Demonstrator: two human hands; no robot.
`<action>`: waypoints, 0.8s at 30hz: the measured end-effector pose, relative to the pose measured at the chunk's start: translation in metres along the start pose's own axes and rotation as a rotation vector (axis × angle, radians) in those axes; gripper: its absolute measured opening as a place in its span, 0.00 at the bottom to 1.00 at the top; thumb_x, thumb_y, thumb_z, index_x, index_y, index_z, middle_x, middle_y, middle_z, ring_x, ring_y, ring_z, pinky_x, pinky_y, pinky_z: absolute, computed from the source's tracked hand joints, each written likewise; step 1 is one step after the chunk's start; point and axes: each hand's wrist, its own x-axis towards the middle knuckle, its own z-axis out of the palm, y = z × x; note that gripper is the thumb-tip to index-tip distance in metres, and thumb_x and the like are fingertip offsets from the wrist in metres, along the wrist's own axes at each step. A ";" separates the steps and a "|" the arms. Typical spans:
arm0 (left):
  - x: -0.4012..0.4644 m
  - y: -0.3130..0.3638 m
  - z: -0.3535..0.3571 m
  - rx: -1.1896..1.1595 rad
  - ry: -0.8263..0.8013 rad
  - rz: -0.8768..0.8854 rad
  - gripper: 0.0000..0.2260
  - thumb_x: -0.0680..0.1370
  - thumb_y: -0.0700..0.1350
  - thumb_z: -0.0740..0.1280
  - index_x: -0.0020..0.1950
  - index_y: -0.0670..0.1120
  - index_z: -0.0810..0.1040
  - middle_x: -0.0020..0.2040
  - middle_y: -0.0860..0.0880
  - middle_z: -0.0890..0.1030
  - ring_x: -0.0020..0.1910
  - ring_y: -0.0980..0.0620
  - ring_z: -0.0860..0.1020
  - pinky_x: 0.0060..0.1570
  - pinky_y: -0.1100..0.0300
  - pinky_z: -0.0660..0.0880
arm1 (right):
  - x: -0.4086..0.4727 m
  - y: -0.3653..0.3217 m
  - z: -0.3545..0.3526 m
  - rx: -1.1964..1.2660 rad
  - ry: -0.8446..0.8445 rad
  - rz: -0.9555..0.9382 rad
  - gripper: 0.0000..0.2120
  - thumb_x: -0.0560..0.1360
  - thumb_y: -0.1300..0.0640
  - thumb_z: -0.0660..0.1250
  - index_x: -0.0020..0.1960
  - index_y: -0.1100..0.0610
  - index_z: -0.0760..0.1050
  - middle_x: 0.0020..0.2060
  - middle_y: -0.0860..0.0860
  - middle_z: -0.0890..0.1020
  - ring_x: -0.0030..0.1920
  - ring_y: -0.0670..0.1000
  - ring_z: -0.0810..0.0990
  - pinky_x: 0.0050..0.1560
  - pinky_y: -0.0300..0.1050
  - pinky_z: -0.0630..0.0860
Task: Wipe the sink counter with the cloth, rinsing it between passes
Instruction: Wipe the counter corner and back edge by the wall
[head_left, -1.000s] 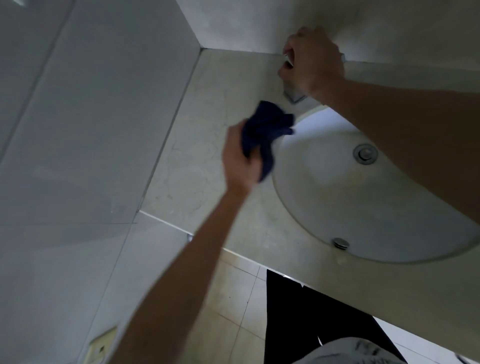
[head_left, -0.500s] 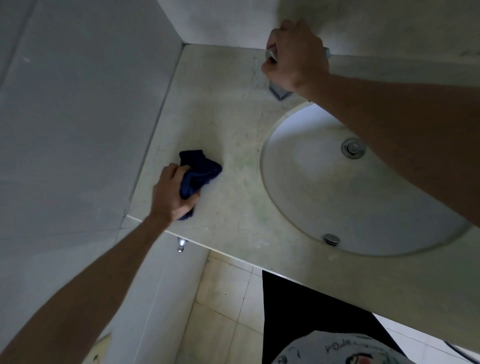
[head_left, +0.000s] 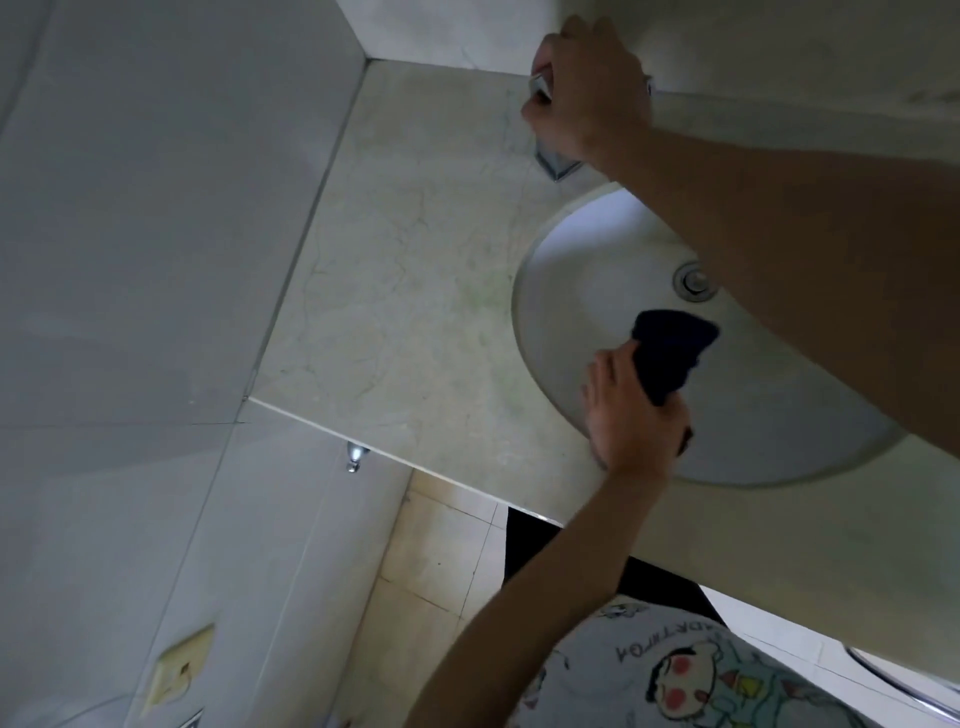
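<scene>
cloth (head_left: 670, 353): dark blue, bunched | over white sink (head_left: 561, 291) | counter (head_left: 395, 312): beige marble

Dim, bluish cast. Brightest patch on basin (head_left: 613, 291) upper-left wall; forearm shadow across its right. Wide-angle bending at edges; slight softness throughout.

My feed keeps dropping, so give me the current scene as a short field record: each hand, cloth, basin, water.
left hand: grips the dark blue cloth
cloth position: above the white basin, near its front-left rim
right hand: curled around the faucet at the back of the counter
drain: visible, uncovered
water: none visibly running
</scene>
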 end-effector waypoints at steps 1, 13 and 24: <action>0.006 0.015 0.005 -0.144 -0.010 -0.031 0.22 0.70 0.42 0.68 0.64 0.49 0.73 0.58 0.49 0.75 0.57 0.47 0.76 0.54 0.47 0.78 | 0.001 0.001 0.001 0.011 -0.001 -0.006 0.17 0.76 0.49 0.65 0.61 0.55 0.78 0.59 0.55 0.77 0.63 0.57 0.73 0.56 0.53 0.75; 0.126 -0.031 -0.129 -1.440 -0.430 -0.256 0.25 0.84 0.56 0.55 0.77 0.44 0.67 0.70 0.40 0.73 0.66 0.43 0.74 0.68 0.49 0.67 | 0.011 0.007 0.006 0.033 -0.045 -0.029 0.16 0.75 0.49 0.64 0.59 0.55 0.78 0.57 0.54 0.77 0.60 0.58 0.73 0.49 0.50 0.70; 0.204 -0.069 -0.220 -1.294 -0.382 -0.465 0.26 0.83 0.61 0.59 0.75 0.45 0.72 0.75 0.43 0.71 0.74 0.43 0.70 0.77 0.48 0.61 | 0.012 0.007 0.008 0.039 -0.019 -0.010 0.15 0.75 0.50 0.64 0.58 0.55 0.78 0.56 0.52 0.77 0.61 0.58 0.72 0.46 0.49 0.68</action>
